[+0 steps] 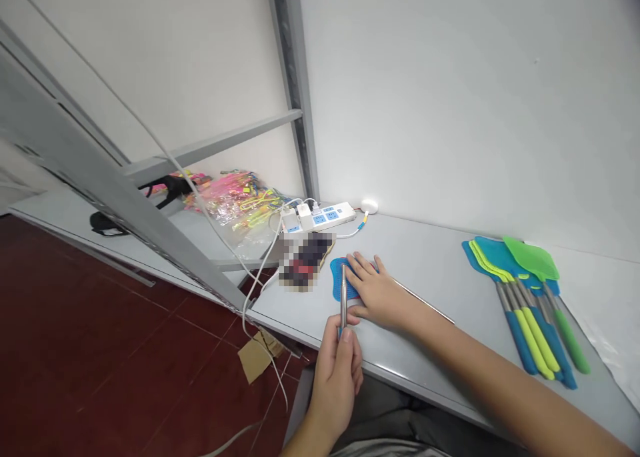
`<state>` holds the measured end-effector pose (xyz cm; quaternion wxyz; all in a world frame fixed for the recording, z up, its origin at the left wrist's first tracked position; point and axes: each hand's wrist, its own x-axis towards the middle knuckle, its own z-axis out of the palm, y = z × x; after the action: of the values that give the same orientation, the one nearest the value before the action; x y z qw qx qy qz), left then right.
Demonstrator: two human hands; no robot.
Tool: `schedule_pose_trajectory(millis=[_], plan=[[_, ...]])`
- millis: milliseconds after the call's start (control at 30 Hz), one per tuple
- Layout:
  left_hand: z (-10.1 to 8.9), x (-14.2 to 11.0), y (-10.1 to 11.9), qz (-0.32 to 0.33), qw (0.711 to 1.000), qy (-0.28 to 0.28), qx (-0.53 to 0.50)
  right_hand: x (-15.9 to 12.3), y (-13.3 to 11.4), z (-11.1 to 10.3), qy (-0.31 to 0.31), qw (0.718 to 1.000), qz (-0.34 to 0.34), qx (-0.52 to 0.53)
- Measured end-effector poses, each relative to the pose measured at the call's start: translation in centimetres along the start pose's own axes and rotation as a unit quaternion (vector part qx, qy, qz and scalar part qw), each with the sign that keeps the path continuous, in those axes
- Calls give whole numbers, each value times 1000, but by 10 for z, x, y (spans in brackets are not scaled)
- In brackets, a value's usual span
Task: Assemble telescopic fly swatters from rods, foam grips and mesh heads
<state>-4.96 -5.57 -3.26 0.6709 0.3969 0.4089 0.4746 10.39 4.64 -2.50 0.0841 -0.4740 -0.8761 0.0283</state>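
Note:
My left hand (337, 370) is closed around a shiny metal rod (343, 293), with a bit of blue showing at the fingers. The rod's tip points away from me, over a blue mesh fly swatter head (337, 280) on the table. My right hand (375, 290) lies flat across the right part of that head, fingers spread, and hides much of it. From behind the right hand a thin metal rod (425, 301) runs to the right along the table; whether it joins the blue head is hidden.
Several fly swatters (530, 297) in blue, yellow and green lie at the right. A white power strip (320, 217) with plugs and a blurred-out phone-like object (305, 263) sit beyond my hands. Bagged colourful items (240, 200) lie behind a grey metal upright (165, 223). Cables hang over the table's edge.

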Motion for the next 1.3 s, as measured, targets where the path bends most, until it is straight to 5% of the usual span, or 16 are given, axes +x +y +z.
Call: schedule_pose_trajectory(millis=[233, 367, 500, 633, 833, 1000, 1100, 1167, 1200, 1300], plan=[[-1, 2, 2, 5, 1000, -14, -14, -4, -8, 15, 36, 996, -54, -59], [0, 3, 2, 7, 1000, 0, -30, -6, -2, 10, 112, 984, -120, -67], [7, 0, 12, 27, 996, 55, -65, -9, 5, -25, 270, 959, -77, 25], [25, 2, 30, 79, 991, 79, -76, -37, -23, -71, 426, 895, 38, 125], [54, -8, 25, 7, 991, 99, -92, -96, -70, -76, 355, 918, -85, 157], [63, -25, 11, -38, 993, 1, -110, -123, -58, -74, 400, 879, 150, 210], [61, -31, 11, -53, 995, -51, -62, -141, -49, -83, 282, 863, 238, 344], [59, -34, 13, -43, 994, -94, -23, -152, -45, -89, 217, 817, 278, 457], [58, -36, 14, -28, 993, -114, -4, -156, -43, -92, 240, 772, 304, 504], [57, -41, 13, 21, 984, -163, 73, -158, -37, -101, 476, 556, 350, 584]])
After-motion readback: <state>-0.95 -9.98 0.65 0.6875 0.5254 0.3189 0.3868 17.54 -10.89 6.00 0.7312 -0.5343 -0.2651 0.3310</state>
